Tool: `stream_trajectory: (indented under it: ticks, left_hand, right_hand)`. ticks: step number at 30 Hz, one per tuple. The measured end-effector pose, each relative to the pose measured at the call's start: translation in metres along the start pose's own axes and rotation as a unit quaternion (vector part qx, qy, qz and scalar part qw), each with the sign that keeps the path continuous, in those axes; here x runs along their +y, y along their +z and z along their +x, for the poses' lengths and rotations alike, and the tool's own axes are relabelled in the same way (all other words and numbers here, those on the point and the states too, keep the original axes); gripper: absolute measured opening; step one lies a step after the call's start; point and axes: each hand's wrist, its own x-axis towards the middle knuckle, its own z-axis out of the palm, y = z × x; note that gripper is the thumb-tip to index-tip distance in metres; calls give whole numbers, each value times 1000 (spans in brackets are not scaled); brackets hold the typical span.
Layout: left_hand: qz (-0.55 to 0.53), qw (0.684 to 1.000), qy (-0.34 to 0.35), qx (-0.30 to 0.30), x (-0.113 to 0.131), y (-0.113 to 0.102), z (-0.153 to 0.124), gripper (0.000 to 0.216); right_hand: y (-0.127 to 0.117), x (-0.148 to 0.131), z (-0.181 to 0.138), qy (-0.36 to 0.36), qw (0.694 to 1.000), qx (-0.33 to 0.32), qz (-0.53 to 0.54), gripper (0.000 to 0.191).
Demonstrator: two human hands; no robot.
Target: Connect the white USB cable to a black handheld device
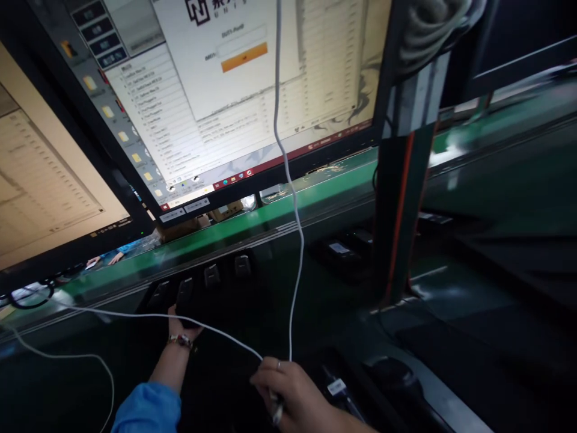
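Dim and cluttered, the workstation runs along a glossy green conveyor belt [315, 192] with a dark, smooth work surface [252, 385] in front of it. Two large flat monitors hang overhead: a wide glowing screen with a white dialog and an orange button [243, 90], and a paler cream-coloured screen [40, 174] off to its left.

A thin white rubbery cable [293, 204] drops from above, crossing the wide screen, and comes down to the right hand [293, 391], which pinches it between closed fingers; a small metallic end shows just below the grip (too blurred to say what kind). A second run of the same white cord sweeps left across the dark surface and loops away past the left forearm.

The left hand [183, 328], in a blue sleeve with a beaded bracelet at the wrist, reaches forward and grips a small black boxy device [184, 294], one of a row of dark matte blocks [225, 273] set along the belt's near edge.

To the right, a dark upright post with an orange stripe [401, 198] blocks the view of the belt, and another black unit with a white label [340, 249] lies near its foot.
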Motion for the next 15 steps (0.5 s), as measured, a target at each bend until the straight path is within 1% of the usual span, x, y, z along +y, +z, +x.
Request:
stream_trajectory:
  ticks: [2,4,5,7,8,10,11,12,13,14,15]
  left_hand:
    - [3,1000,-24,2,-4,0,-17,46]
    - [9,999,-40,-4,-7,-3,-36,42]
    - [11,999,-44,-7,-8,-5,-44,40]
    - [9,999,-47,-7,-9,-9,-56,33]
    - [6,999,-51,-3,-9,-10,-60,31]
    - [9,997,-79,11,-11,-12,-65,32]
    - [16,995,-99,20,-14,-11,-67,35]
    - [25,993,-116,28,-16,-11,-69,37]
    - [36,991,-126,30,-19,-10,-72,39]
    - [44,991,-125,28,-21,-10,-76,38]
    - [51,992,-116,19,-23,-10,-81,36]
  right_hand:
    - [-3,0,0,10,1000,14,-2,27]
    - [-8,2,-2,0,1000,15,24,31]
    - [-11,3,-2,-12,999,20,41,39]
    - [-20,4,-3,-26,998,35,51,61]
    - [-27,3,-3,-13,998,39,41,70]
    - [-43,1,3,55,998,23,-13,77]
    - [-52,-1,8,100,994,-9,-51,79]
    - [-61,-4,14,152,982,-59,-91,82]
    - [-70,-7,20,205,963,-120,-127,83]
    - [-78,-11,27,250,936,-189,-160,84]
    - [-85,-15,33,280,907,-254,-183,82]
